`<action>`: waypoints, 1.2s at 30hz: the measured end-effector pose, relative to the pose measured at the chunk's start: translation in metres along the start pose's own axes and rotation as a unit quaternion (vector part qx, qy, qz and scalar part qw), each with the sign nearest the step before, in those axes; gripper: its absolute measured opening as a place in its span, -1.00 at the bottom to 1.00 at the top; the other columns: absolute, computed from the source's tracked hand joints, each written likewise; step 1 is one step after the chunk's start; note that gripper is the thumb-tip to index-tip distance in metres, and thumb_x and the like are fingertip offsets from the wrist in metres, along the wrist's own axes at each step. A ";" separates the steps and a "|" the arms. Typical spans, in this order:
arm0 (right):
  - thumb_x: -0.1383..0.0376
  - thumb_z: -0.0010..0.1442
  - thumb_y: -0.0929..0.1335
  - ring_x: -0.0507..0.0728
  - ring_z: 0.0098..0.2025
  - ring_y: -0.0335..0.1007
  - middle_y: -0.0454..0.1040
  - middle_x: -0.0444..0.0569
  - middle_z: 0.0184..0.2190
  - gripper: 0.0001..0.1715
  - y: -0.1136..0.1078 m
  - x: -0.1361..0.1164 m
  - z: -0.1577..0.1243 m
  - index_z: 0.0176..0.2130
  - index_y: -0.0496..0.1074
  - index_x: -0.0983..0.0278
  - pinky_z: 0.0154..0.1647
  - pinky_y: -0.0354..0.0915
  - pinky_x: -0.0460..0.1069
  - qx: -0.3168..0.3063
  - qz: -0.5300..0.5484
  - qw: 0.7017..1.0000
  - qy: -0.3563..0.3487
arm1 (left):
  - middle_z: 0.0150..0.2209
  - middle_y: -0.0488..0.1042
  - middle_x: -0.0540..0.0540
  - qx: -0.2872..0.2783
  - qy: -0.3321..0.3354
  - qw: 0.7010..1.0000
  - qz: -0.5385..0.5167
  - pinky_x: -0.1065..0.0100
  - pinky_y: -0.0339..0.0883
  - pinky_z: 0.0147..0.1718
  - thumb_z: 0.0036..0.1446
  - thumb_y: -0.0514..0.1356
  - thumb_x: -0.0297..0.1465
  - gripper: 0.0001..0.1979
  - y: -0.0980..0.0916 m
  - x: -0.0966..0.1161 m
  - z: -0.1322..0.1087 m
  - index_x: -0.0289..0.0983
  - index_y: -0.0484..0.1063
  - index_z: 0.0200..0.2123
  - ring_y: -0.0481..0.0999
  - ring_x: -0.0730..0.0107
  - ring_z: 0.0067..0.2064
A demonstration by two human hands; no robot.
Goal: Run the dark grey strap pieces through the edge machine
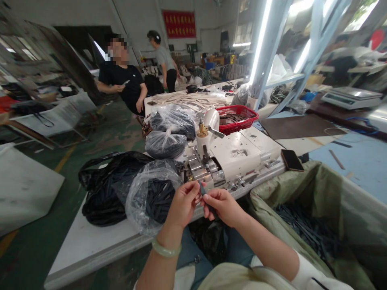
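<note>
Between my two hands, just in front of the machine, is a short dark grey strip [202,188]. My left hand [187,201] pinches its upper end between thumb and fingers. Lower down, my right hand [222,204] grips the same strip, its fingers curled and partly hiding it. Beyond them stands a white machine [238,155] with a metal feed head [201,166] and a brass-coloured knob on top. Left of my hands, a clear plastic bag [140,201] lies open with many dark strips [159,199] inside.
A black bag [105,197] of dark pieces and tied clear bags [167,143] sit on the table's left. Behind the machine is a red basket [242,119]. A phone [292,160] lies at right, above a green sack [272,189] of strips. Two people [127,84] stand beyond.
</note>
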State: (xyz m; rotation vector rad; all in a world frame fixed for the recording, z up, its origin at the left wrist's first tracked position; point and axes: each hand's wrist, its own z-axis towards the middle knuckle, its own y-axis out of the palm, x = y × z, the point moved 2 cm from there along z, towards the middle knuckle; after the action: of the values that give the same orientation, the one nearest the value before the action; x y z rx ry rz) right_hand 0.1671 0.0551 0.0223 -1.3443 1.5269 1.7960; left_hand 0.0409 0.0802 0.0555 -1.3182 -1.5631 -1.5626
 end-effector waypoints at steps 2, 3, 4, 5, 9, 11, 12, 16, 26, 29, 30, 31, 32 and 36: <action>0.11 0.14 0.42 -0.09 -0.70 0.27 0.50 -0.08 -0.62 -0.66 -0.004 -0.002 -0.004 -0.37 0.52 0.38 -0.66 0.16 -0.19 -0.018 0.022 1.000 0.008 | -0.67 0.20 0.12 0.002 -0.007 1.000 -0.023 0.50 0.17 -0.60 -0.09 0.39 -0.22 -0.71 0.004 -0.002 0.001 -0.33 0.53 -0.40 0.16 0.61 -0.61; 0.13 0.11 0.45 -0.08 -0.67 0.31 0.53 -0.07 -0.58 -0.68 -0.006 -0.003 -0.007 -0.34 0.53 0.37 -0.63 0.20 -0.19 -0.025 0.038 0.999 0.017 | -0.67 0.21 0.11 0.006 -0.007 0.999 -0.033 0.51 0.17 -0.60 -0.10 0.40 -0.23 -0.72 0.005 -0.003 0.001 -0.33 0.52 -0.42 0.16 0.62 -0.61; 0.15 0.07 0.48 -0.07 -0.63 0.36 0.55 -0.04 -0.53 -0.69 -0.007 -0.003 -0.010 -0.31 0.54 0.37 -0.59 0.25 -0.18 -0.030 0.053 0.998 0.028 | -0.67 0.22 0.11 0.011 -0.004 0.999 -0.042 0.51 0.17 -0.60 -0.11 0.40 -0.23 -0.71 0.005 -0.005 0.001 -0.33 0.52 -0.42 0.17 0.61 -0.61; 0.18 0.04 0.50 -0.05 -0.58 0.41 0.57 -0.02 -0.49 -0.69 -0.009 -0.003 -0.013 -0.29 0.54 0.37 -0.54 0.30 -0.17 -0.031 0.065 0.997 0.041 | -0.67 0.23 0.11 0.012 -0.002 0.999 -0.048 0.51 0.16 -0.61 -0.12 0.41 -0.21 -0.69 0.004 -0.008 0.001 -0.33 0.53 -0.40 0.18 0.61 -0.61; 0.22 0.04 0.50 -0.01 -0.48 0.51 0.60 0.02 -0.42 -0.70 -0.012 0.001 -0.021 -0.25 0.54 0.37 -0.46 0.39 -0.16 -0.021 0.090 0.993 0.078 | -0.69 0.21 0.11 -0.017 -0.006 0.999 -0.049 0.51 0.16 -0.62 -0.12 0.41 -0.19 -0.64 0.003 -0.019 0.002 -0.37 0.56 -0.36 0.17 0.62 -0.63; 0.22 0.05 0.49 0.00 -0.47 0.53 0.60 0.03 -0.42 -0.69 -0.013 0.002 -0.023 -0.24 0.54 0.38 -0.45 0.41 -0.17 -0.025 0.101 0.990 0.095 | -0.71 0.19 0.12 -0.023 -0.016 0.998 -0.050 0.52 0.14 -0.64 -0.12 0.41 -0.21 -0.68 0.003 -0.025 0.003 -0.37 0.56 -0.40 0.15 0.63 -0.65; 0.21 0.05 0.50 0.01 -0.46 0.54 0.60 0.03 -0.41 -0.68 -0.013 0.003 -0.023 -0.23 0.54 0.39 -0.45 0.41 -0.17 -0.028 0.108 0.988 0.104 | -0.72 0.18 0.12 -0.020 -0.022 0.998 -0.054 0.52 0.12 -0.65 -0.12 0.41 -0.22 -0.69 0.003 -0.028 0.003 -0.36 0.55 -0.43 0.14 0.64 -0.65; 0.21 0.07 0.49 0.07 -0.30 0.58 0.61 0.12 -0.26 -0.59 -0.018 0.003 -0.028 -0.12 0.52 0.40 -0.29 0.46 -0.12 -0.050 0.150 0.978 0.133 | -0.71 0.19 0.11 0.012 -0.039 0.996 -0.075 0.58 0.04 -0.69 -0.18 0.44 -0.22 -0.68 -0.002 -0.035 0.007 -0.35 0.56 -0.45 0.13 0.66 -0.66; -0.05 0.36 -0.09 0.24 0.01 0.49 0.49 0.30 -0.01 -0.14 -0.032 0.002 -0.039 0.02 0.42 0.47 0.10 0.29 0.15 -0.072 0.250 0.939 0.223 | -0.69 0.20 0.09 0.031 -0.016 0.995 -0.098 0.61 0.00 -0.68 -0.25 0.48 -0.26 -0.70 -0.013 -0.036 0.013 -0.37 0.58 -0.49 0.09 0.69 -0.62; -0.14 0.32 -0.01 0.25 0.02 0.47 0.48 0.32 0.01 -0.13 -0.030 0.000 -0.040 0.03 0.40 0.47 0.07 0.31 0.14 -0.078 0.220 0.945 0.230 | -0.67 0.23 0.08 0.025 -0.009 0.996 -0.090 0.58 0.00 -0.67 -0.24 0.47 -0.25 -0.70 -0.014 -0.036 0.012 -0.36 0.58 -0.48 0.10 0.69 -0.62; -0.16 0.30 0.06 0.24 0.00 0.48 0.48 0.30 0.01 -0.18 -0.028 0.001 -0.039 0.04 0.39 0.44 0.03 0.33 0.11 -0.084 0.203 0.950 0.222 | -0.66 0.23 0.08 0.019 -0.006 0.996 -0.082 0.57 0.00 -0.66 -0.22 0.47 -0.24 -0.70 -0.014 -0.037 0.012 -0.36 0.58 -0.48 0.10 0.68 -0.62; -0.15 0.28 0.14 0.21 -0.06 0.51 0.50 0.26 -0.02 -0.24 -0.027 0.002 -0.038 0.04 0.39 0.42 -0.06 0.38 0.06 -0.086 0.178 0.958 0.208 | -0.66 0.23 0.08 0.010 -0.004 0.997 -0.070 0.56 0.00 -0.66 -0.20 0.45 -0.23 -0.69 -0.014 -0.038 0.012 -0.35 0.58 -0.47 0.10 0.67 -0.62; -0.11 0.25 0.22 0.15 -0.19 0.54 0.54 0.21 -0.09 -0.32 -0.025 0.005 -0.037 0.00 0.41 0.39 -0.20 0.41 0.00 -0.080 0.142 0.969 0.187 | -0.66 0.23 0.08 0.001 -0.003 0.999 -0.052 0.55 0.00 -0.65 -0.16 0.43 -0.21 -0.69 -0.014 -0.040 0.013 -0.34 0.58 -0.45 0.11 0.66 -0.62; -0.02 0.20 0.33 -0.11 -0.72 0.06 0.34 -0.21 -0.69 -0.55 -0.026 0.015 -0.019 -0.33 0.40 0.34 -0.71 -0.03 -0.19 0.014 -0.038 0.996 0.081 | -0.66 0.23 0.09 0.007 0.023 0.993 0.112 0.49 0.07 -0.59 0.02 0.31 -0.19 -0.72 -0.018 -0.047 0.016 -0.32 0.58 -0.34 0.18 0.58 -0.59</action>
State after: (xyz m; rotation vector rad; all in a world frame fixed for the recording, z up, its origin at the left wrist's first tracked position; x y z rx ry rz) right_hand 0.1886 0.0416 -0.0022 -1.5462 1.5549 1.6471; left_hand 0.0454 0.0864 0.0030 -1.3875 -1.3439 -1.4308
